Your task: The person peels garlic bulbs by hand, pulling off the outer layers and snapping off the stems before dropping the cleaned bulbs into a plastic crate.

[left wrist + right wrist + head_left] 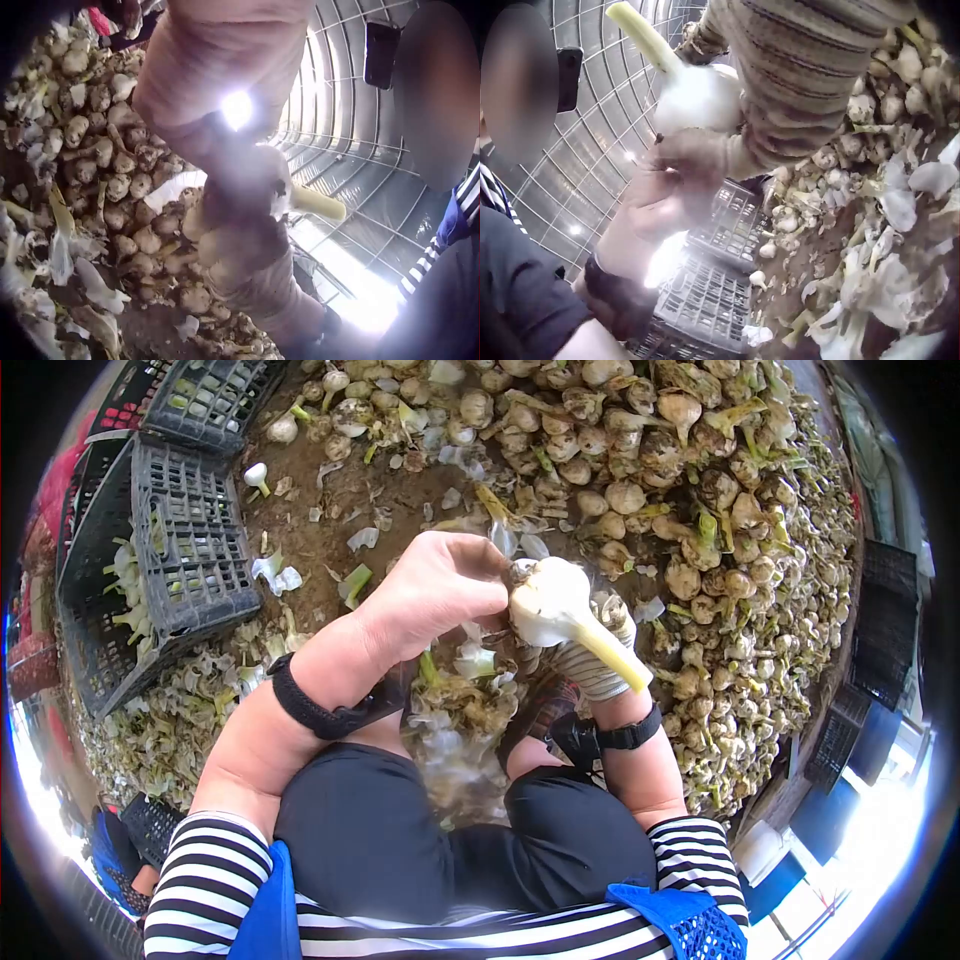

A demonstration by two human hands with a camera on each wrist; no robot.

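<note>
A white garlic bulb [550,600] with a thick pale-green stem is held up in front of the person, its stem pointing down and right. The right hand [603,660], in a soiled striped glove, grips the bulb from behind; its fingers are partly hidden by it. The bare left hand [437,595] pinches at the dirty root end with bent fingers. In the right wrist view the bulb [697,101] lies between the gloved hand [802,79] and the bare fingers. Blur and glare cover the contact in the left wrist view, where the stem [319,202] sticks out.
A large heap of garlic bulbs [740,580] spreads ahead and to the right. Black plastic crates [195,530] stand at the left, some holding garlic. Peeled skins [275,573] and a loose white bulb [256,475] lie on the brown ground. More peelings lie between the legs.
</note>
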